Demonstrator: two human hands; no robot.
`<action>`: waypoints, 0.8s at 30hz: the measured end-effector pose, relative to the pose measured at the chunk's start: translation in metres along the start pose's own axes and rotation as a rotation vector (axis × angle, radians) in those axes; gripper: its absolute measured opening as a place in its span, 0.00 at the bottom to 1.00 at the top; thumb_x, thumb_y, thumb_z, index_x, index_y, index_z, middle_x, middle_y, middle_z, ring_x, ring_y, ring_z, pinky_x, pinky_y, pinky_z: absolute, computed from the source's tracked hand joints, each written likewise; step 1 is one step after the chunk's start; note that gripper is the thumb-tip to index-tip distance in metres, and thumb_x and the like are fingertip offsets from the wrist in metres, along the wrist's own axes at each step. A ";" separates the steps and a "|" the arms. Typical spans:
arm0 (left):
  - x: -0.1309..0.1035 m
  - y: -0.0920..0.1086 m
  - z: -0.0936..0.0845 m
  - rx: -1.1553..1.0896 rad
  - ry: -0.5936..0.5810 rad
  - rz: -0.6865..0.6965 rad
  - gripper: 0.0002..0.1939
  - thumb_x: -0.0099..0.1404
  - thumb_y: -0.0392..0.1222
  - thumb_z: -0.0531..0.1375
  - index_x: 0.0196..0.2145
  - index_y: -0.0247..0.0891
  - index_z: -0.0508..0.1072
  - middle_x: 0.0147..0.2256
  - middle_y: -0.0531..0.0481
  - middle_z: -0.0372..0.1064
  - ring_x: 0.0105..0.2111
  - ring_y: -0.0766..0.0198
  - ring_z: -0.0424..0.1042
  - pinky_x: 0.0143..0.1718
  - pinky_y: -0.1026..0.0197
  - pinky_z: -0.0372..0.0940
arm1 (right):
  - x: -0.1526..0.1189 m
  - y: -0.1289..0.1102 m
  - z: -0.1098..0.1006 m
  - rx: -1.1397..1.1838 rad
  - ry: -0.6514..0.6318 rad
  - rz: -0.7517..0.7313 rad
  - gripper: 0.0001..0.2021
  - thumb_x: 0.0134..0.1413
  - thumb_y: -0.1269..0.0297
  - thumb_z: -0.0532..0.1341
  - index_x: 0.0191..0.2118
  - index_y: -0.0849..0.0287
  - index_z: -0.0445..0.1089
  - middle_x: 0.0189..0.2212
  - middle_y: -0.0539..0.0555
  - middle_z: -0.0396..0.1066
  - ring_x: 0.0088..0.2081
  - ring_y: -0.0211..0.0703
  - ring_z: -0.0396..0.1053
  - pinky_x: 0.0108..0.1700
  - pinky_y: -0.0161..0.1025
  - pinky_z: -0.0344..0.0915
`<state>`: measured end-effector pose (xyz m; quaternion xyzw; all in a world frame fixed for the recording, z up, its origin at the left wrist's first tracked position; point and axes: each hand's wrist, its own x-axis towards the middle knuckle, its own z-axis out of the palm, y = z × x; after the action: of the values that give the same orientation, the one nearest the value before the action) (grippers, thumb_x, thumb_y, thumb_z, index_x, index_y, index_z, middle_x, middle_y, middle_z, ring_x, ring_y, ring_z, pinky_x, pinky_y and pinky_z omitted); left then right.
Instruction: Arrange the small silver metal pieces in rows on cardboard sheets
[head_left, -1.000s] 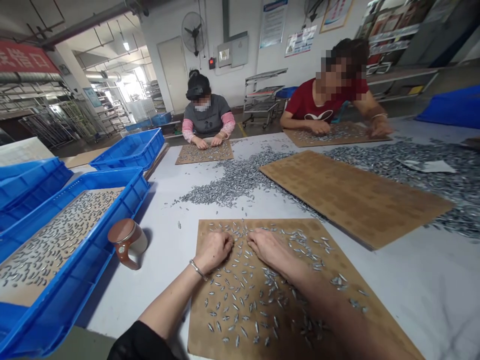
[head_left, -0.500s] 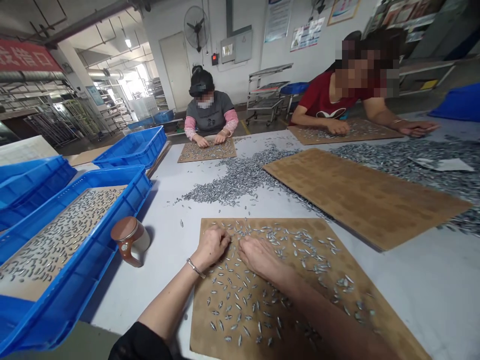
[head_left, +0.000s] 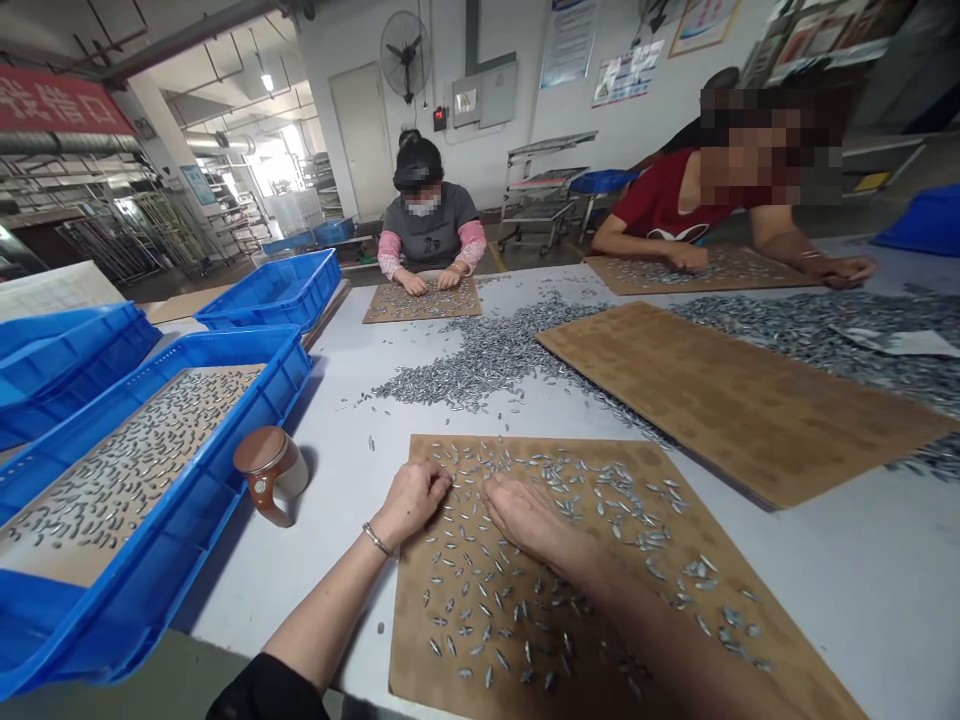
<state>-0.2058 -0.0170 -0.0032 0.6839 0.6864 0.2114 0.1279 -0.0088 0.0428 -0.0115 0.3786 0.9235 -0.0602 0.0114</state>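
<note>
A brown board (head_left: 720, 650) lies before me on the white table, with many small silvery leaf-shaped pieces (head_left: 491, 600) spread over it. Near its upper left corner my left hand (head_left: 414, 495) rests with the fingers curled and pressed together; a bracelet circles that wrist. Just to the right, my right hand (head_left: 521, 510) is closed, palm down, fingertips toward the left hand with a narrow gap between. Whatever either hand pinches is too small or hidden to make out. Denser clusters of pieces lie to the right of my right hand.
A lidded mug (head_left: 271, 472) stands left of the board, beside a blue tray (head_left: 281, 375) with a piece-covered board inside. Beyond lies a heap of silvery pieces (head_left: 480, 360). A bare brown board (head_left: 720, 390) lies at right. Two people (head_left: 431, 230) work across the table.
My left hand has drawn slightly left, widening the gap between the hands. My right hand stays near the same spot on the board. The whole view has shifted a little.
</note>
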 end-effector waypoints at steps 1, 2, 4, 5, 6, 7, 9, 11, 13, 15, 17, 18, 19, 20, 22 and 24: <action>-0.001 0.003 0.002 0.006 -0.019 0.011 0.13 0.72 0.38 0.54 0.34 0.38 0.77 0.38 0.46 0.78 0.40 0.59 0.75 0.44 0.61 0.66 | 0.001 0.001 0.002 -0.009 0.008 -0.002 0.13 0.69 0.71 0.52 0.43 0.60 0.74 0.44 0.61 0.76 0.43 0.48 0.74 0.39 0.39 0.58; -0.001 0.007 0.005 0.014 -0.041 0.022 0.12 0.71 0.37 0.54 0.34 0.38 0.77 0.38 0.46 0.78 0.40 0.59 0.75 0.44 0.61 0.67 | 0.001 0.003 0.003 -0.015 0.023 -0.002 0.13 0.70 0.71 0.51 0.43 0.60 0.74 0.44 0.60 0.76 0.42 0.47 0.74 0.39 0.39 0.57; -0.001 0.015 0.012 0.039 -0.083 0.034 0.11 0.70 0.36 0.55 0.34 0.38 0.78 0.38 0.47 0.78 0.39 0.60 0.75 0.44 0.62 0.67 | 0.001 0.007 0.008 -0.007 0.081 0.002 0.13 0.70 0.70 0.51 0.41 0.59 0.73 0.42 0.59 0.76 0.39 0.45 0.73 0.38 0.39 0.57; -0.001 0.019 0.015 0.058 -0.097 0.031 0.10 0.69 0.36 0.56 0.35 0.38 0.78 0.38 0.46 0.78 0.39 0.59 0.76 0.44 0.61 0.67 | 0.000 0.011 0.010 0.005 0.126 0.007 0.13 0.70 0.69 0.51 0.40 0.59 0.73 0.40 0.58 0.76 0.38 0.44 0.72 0.37 0.39 0.56; 0.000 0.023 0.019 0.079 -0.109 0.023 0.10 0.69 0.36 0.57 0.35 0.37 0.78 0.39 0.45 0.78 0.39 0.58 0.76 0.43 0.60 0.67 | -0.001 0.015 0.012 0.023 0.177 0.011 0.13 0.70 0.68 0.51 0.39 0.59 0.73 0.39 0.58 0.75 0.37 0.44 0.71 0.37 0.39 0.56; 0.001 0.027 0.022 0.103 -0.117 0.012 0.09 0.68 0.37 0.58 0.34 0.37 0.78 0.39 0.44 0.78 0.39 0.57 0.76 0.43 0.60 0.68 | -0.003 0.020 0.014 0.044 0.229 0.010 0.13 0.70 0.68 0.51 0.38 0.58 0.72 0.38 0.57 0.75 0.36 0.43 0.70 0.36 0.39 0.56; 0.003 0.034 0.027 0.150 -0.128 -0.008 0.09 0.67 0.37 0.58 0.33 0.36 0.78 0.39 0.41 0.77 0.41 0.55 0.76 0.44 0.58 0.68 | -0.009 0.030 0.018 0.086 0.321 -0.002 0.13 0.69 0.68 0.51 0.36 0.57 0.71 0.36 0.56 0.74 0.34 0.43 0.69 0.36 0.39 0.55; 0.004 0.038 0.030 0.191 -0.142 -0.021 0.09 0.67 0.36 0.58 0.32 0.36 0.78 0.39 0.40 0.78 0.42 0.54 0.77 0.45 0.58 0.68 | -0.018 0.040 0.021 0.113 0.384 -0.011 0.12 0.68 0.68 0.51 0.34 0.56 0.69 0.35 0.54 0.73 0.33 0.42 0.68 0.35 0.39 0.55; 0.005 0.042 0.030 0.228 -0.155 -0.032 0.10 0.67 0.34 0.56 0.33 0.35 0.79 0.39 0.38 0.78 0.42 0.53 0.77 0.45 0.57 0.69 | -0.028 0.048 0.024 0.128 0.421 -0.007 0.13 0.68 0.67 0.51 0.33 0.55 0.68 0.33 0.53 0.72 0.32 0.42 0.67 0.35 0.39 0.54; 0.006 0.043 0.028 0.255 -0.171 -0.040 0.12 0.66 0.33 0.55 0.33 0.34 0.79 0.38 0.37 0.79 0.41 0.53 0.77 0.43 0.57 0.69 | -0.038 0.055 0.027 0.149 0.440 0.003 0.13 0.69 0.66 0.52 0.32 0.55 0.67 0.31 0.52 0.71 0.31 0.42 0.67 0.34 0.39 0.55; 0.007 0.044 0.025 0.266 -0.201 -0.038 0.13 0.66 0.32 0.54 0.32 0.34 0.79 0.35 0.39 0.79 0.37 0.54 0.78 0.40 0.59 0.69 | -0.049 0.059 0.032 0.183 0.451 0.006 0.13 0.69 0.65 0.51 0.31 0.55 0.67 0.31 0.52 0.70 0.31 0.41 0.67 0.34 0.38 0.55; 0.008 0.045 0.024 0.267 -0.220 -0.034 0.13 0.66 0.32 0.54 0.31 0.35 0.79 0.33 0.40 0.79 0.36 0.55 0.77 0.38 0.60 0.68 | -0.053 0.061 0.034 0.201 0.454 0.004 0.13 0.69 0.66 0.51 0.31 0.55 0.67 0.30 0.52 0.70 0.30 0.41 0.67 0.34 0.38 0.55; 0.008 0.045 0.022 0.268 -0.234 -0.028 0.13 0.66 0.32 0.54 0.31 0.35 0.79 0.33 0.41 0.79 0.34 0.56 0.77 0.36 0.60 0.68 | -0.057 0.062 0.037 0.219 0.453 -0.001 0.14 0.69 0.66 0.51 0.31 0.55 0.67 0.30 0.51 0.70 0.31 0.41 0.67 0.34 0.38 0.56; 0.009 0.045 0.021 0.271 -0.243 -0.023 0.13 0.66 0.32 0.54 0.31 0.35 0.79 0.33 0.41 0.79 0.34 0.57 0.77 0.36 0.61 0.67 | -0.061 0.064 0.039 0.233 0.451 -0.003 0.14 0.69 0.66 0.51 0.31 0.55 0.66 0.30 0.51 0.70 0.31 0.41 0.67 0.34 0.38 0.56; 0.011 0.046 0.020 0.280 -0.240 -0.016 0.13 0.66 0.31 0.54 0.32 0.35 0.79 0.36 0.40 0.80 0.36 0.56 0.77 0.36 0.60 0.67 | -0.066 0.065 0.042 0.250 0.436 0.003 0.14 0.68 0.67 0.51 0.30 0.55 0.66 0.30 0.51 0.70 0.30 0.41 0.68 0.34 0.38 0.56; 0.013 0.047 0.020 0.290 -0.224 -0.011 0.13 0.66 0.29 0.54 0.33 0.34 0.79 0.39 0.38 0.79 0.38 0.55 0.77 0.37 0.59 0.67 | -0.069 0.066 0.042 0.247 0.417 0.023 0.14 0.68 0.67 0.52 0.30 0.55 0.66 0.30 0.51 0.70 0.30 0.41 0.68 0.34 0.38 0.56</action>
<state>-0.1556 -0.0027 0.0020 0.7108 0.6948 0.0321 0.1048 0.0853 0.0360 -0.0554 0.3916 0.8873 -0.0932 -0.2250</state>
